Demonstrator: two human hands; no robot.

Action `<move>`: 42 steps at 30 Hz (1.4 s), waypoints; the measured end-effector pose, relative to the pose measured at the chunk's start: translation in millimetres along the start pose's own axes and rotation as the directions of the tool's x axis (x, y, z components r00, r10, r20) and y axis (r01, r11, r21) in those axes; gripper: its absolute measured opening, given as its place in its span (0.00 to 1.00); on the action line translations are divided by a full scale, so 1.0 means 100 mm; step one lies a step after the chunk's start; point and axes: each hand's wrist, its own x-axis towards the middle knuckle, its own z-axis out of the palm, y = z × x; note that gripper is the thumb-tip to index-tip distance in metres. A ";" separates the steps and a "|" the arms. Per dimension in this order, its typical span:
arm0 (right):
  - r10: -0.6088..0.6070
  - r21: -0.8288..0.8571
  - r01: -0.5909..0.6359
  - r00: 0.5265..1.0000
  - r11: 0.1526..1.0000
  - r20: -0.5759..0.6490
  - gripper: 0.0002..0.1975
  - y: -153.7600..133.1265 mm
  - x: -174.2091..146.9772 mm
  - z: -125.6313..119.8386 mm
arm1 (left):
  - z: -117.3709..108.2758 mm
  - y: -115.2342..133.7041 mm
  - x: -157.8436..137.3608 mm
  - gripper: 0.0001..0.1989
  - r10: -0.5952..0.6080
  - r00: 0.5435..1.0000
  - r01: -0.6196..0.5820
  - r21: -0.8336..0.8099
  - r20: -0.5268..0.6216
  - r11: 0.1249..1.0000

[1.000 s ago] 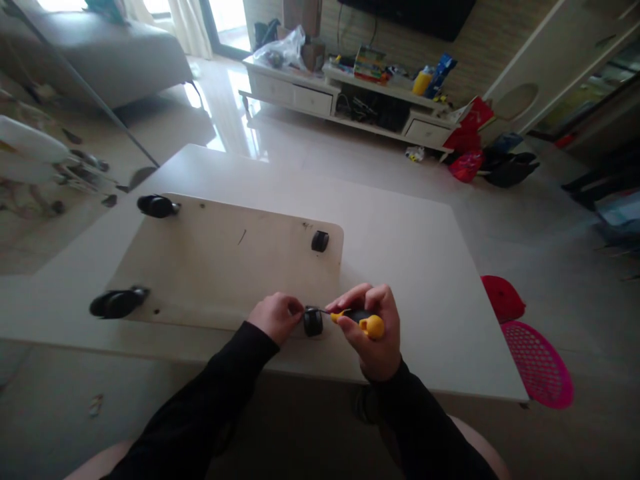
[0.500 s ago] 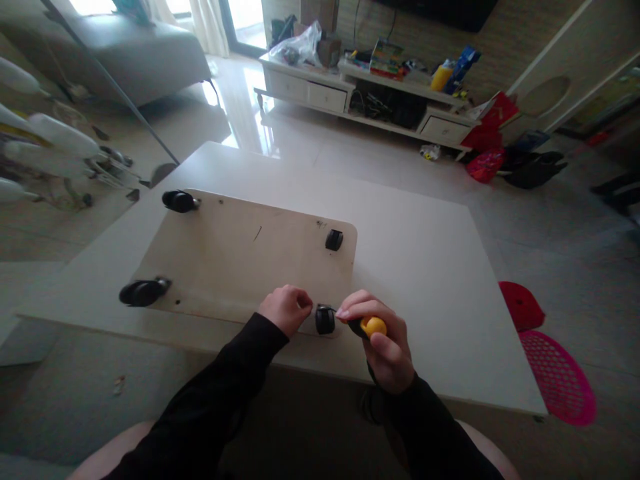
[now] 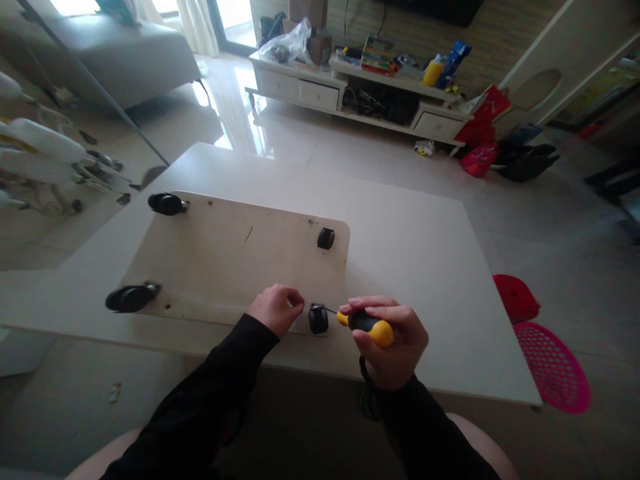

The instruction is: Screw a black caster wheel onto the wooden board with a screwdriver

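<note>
A pale board point(image 3: 235, 260) lies on the white table with black caster wheels at its corners. My right hand point(image 3: 395, 340) is wrapped round a yellow and black screwdriver point(image 3: 364, 323). Its thin shaft points left and meets the base of the near right caster point(image 3: 318, 319). Just left of that caster, my left hand point(image 3: 277, 308) rests over the board with thumb and fingertips pinched together; whatever may be between them is too small to make out. The far right caster point(image 3: 326, 239) and two larger casters on the left, one of them nearest me point(image 3: 131, 298), stand on the board.
The white table point(image 3: 410, 267) extends right of the board. A pink perforated chair point(image 3: 553, 367) stands by its right edge. Across the floor is a white TV cabinet point(image 3: 315, 95) loaded with bags and boxes. A grey sofa point(image 3: 135, 63) is at the far left.
My right hand has shifted its grip on the screwdriver, and more of its handle and shaft now show. The left hand keeps its pinch beside the caster. The whole view has shifted slightly.
</note>
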 end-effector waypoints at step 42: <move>0.832 -0.989 -0.108 0.554 0.104 0.027 0.08 1.13 0.18 -0.70 | -0.16 -0.18 0.09 0.08 0.003 0.970 -0.083 -0.320 -0.241 0.944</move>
